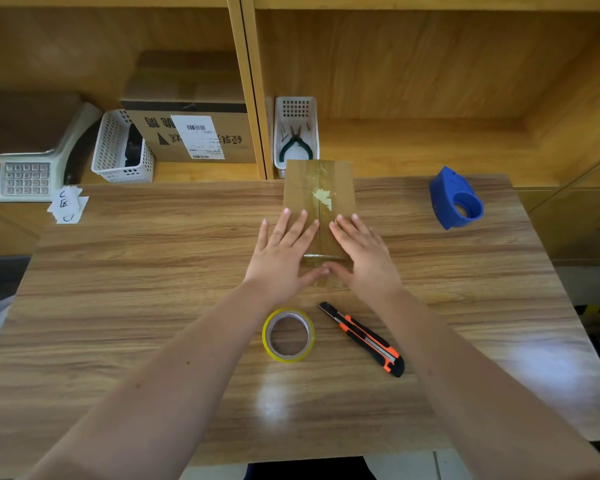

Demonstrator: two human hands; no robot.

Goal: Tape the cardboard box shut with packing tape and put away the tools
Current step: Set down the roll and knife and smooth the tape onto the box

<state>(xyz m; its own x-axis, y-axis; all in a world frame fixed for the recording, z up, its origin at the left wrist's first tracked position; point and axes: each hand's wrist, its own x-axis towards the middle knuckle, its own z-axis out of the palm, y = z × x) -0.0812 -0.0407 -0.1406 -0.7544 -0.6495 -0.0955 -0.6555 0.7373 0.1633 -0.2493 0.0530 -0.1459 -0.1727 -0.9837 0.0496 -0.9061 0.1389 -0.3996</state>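
A small brown cardboard box [317, 183] stands in the middle of the wooden table [153, 271], with clear tape running along its top seam and down its near face. My left hand [284, 254] and my right hand [361, 256] lie flat on the box's near end, fingers spread, thumbs meeting over the tape on the front face. A roll of yellowish packing tape [288, 335] lies flat on the table between my forearms. Right of the roll rests an orange and black utility knife [362, 337], its blade end pointing towards the box.
A blue tape dispenser [456, 199] sits at the table's far right. Behind the box, a white basket [296, 109] holds green-handled pliers [296, 144]. On the left shelf: another white basket [118, 150], a labelled carton [194, 133], a scale [25, 174], paper notes [68, 204].
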